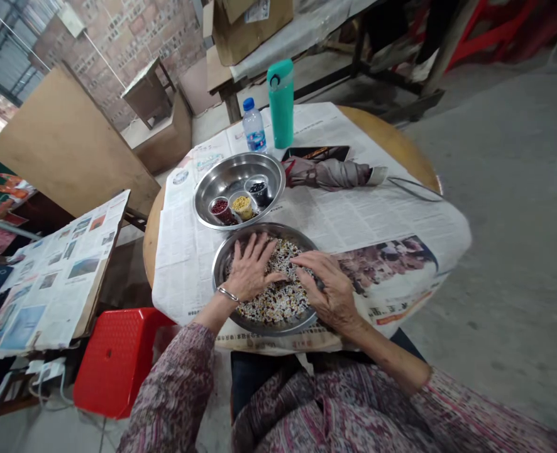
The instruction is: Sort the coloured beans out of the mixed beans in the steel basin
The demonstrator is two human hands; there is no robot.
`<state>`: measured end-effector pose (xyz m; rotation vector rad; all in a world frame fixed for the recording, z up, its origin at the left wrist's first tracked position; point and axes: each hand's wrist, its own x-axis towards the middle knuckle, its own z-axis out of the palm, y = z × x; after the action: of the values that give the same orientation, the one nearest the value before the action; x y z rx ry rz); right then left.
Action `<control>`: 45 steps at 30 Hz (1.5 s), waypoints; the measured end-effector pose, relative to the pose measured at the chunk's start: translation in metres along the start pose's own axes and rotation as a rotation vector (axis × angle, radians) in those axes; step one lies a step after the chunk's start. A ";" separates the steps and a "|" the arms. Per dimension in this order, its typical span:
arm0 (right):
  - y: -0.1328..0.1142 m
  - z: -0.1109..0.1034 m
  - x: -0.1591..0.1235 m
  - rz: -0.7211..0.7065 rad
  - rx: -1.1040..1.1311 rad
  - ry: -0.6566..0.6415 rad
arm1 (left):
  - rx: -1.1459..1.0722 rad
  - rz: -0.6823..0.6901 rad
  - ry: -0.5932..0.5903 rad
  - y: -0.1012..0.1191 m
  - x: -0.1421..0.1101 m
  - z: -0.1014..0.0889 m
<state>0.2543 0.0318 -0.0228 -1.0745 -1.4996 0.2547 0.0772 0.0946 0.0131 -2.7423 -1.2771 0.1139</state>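
A steel bowl (218,267) in front of me holds a mix of white grains and red, yellow and black beans (278,308). My left hand (250,270), with a silver bangle on its wrist, lies palm down over the left part of the mix, fingers spread. Over the bowl's right side is my right hand (330,289), its fingers bent and the tips of thumb and forefinger close together above the grains. Whatever is between those tips is too small to make out.
Behind stands a second steel basin (203,189) with cups of red beans (220,211), yellow beans (242,206) and black beans (258,190). Beyond are a water bottle (254,129), a green flask (281,107), a phone (316,153) and a folded umbrella (330,173). A red stool (113,358) stands left.
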 end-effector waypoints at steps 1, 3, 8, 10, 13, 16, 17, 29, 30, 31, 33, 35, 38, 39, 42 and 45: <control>0.000 0.000 0.000 0.003 0.000 0.000 | 0.011 -0.028 -0.005 -0.005 -0.007 -0.001; -0.001 0.000 0.001 0.007 -0.002 0.000 | 0.022 -0.053 -0.028 -0.010 -0.023 -0.003; 0.000 0.000 0.000 0.007 -0.005 -0.001 | -0.007 0.086 -0.101 -0.001 -0.051 -0.007; 0.001 0.000 0.000 0.007 0.002 -0.001 | -0.031 0.198 -0.083 0.008 -0.048 -0.006; 0.001 0.000 -0.001 0.014 0.009 -0.003 | -0.064 0.320 -0.042 0.020 -0.030 -0.002; 0.001 0.000 -0.001 0.019 0.014 -0.006 | -0.075 0.340 -0.022 0.026 -0.009 0.001; 0.001 0.000 -0.001 0.017 0.013 -0.006 | -0.069 0.319 -0.016 0.026 -0.004 0.001; -0.001 0.000 0.001 0.001 0.008 0.002 | 0.029 -0.067 -0.088 0.004 -0.049 -0.004; -0.001 0.000 0.001 0.001 0.009 0.003 | 0.013 -0.019 -0.098 0.007 -0.053 -0.004; 0.000 0.000 0.000 0.002 0.010 0.001 | -0.004 0.035 -0.099 0.011 -0.055 -0.003; 0.001 0.000 0.000 0.006 0.015 -0.004 | -0.034 0.131 -0.082 0.019 -0.053 -0.001; 0.002 0.000 -0.001 0.007 0.019 -0.007 | -0.056 0.190 -0.057 0.025 -0.042 0.002; 0.002 0.000 0.000 0.013 0.019 -0.006 | -0.078 0.210 -0.027 0.031 -0.022 0.006; 0.002 0.000 0.000 0.016 0.017 -0.007 | -0.085 0.196 -0.016 0.031 -0.016 0.006; 0.002 0.000 0.000 0.019 0.013 -0.010 | -0.101 0.067 0.029 0.026 -0.005 0.005; 0.002 0.001 0.000 0.032 0.022 -0.014 | -0.082 -0.162 0.056 0.019 -0.002 0.004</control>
<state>0.2544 0.0331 -0.0241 -1.0817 -1.4896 0.3001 0.0900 0.0814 0.0064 -2.6737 -1.5131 -0.0302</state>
